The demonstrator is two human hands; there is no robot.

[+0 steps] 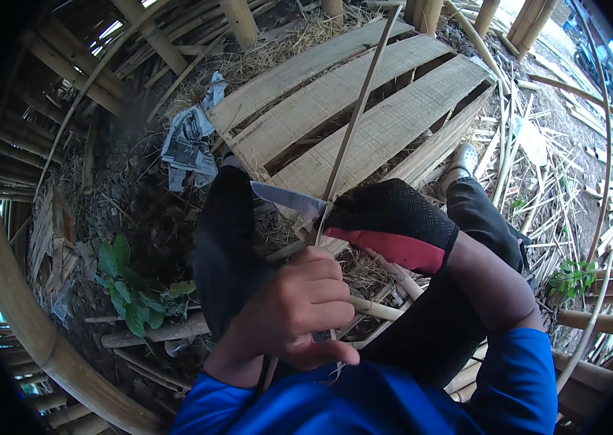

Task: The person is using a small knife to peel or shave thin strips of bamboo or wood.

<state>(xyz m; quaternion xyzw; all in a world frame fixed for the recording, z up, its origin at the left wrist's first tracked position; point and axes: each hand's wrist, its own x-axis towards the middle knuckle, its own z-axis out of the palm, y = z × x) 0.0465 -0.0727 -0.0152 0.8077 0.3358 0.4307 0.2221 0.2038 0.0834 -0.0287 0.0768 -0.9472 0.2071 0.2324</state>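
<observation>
A long, thin bamboo strip [355,116] runs from beyond the wooden crate down toward my lap. My bare left hand [299,308] is closed around its near part, thumb toward my body. Just beyond it, my right hand [393,221], in a black and red glove, grips a knife [286,198]. The blade points left and meets the strip beside the gloved fingers; the handle is hidden in the glove. Thin shavings hang below my left hand. In front of my hands lies the slatted wooden crate [364,109], the strip's far part passing above it.
Bamboo poles [38,319] curve round the left side. Crumpled newspaper [190,145] lies left of the crate, and a leafy plant [129,286] grows nearer me. Split bamboo pieces [516,152] litter the ground at right. My legs [230,225] straddle the crate's near end.
</observation>
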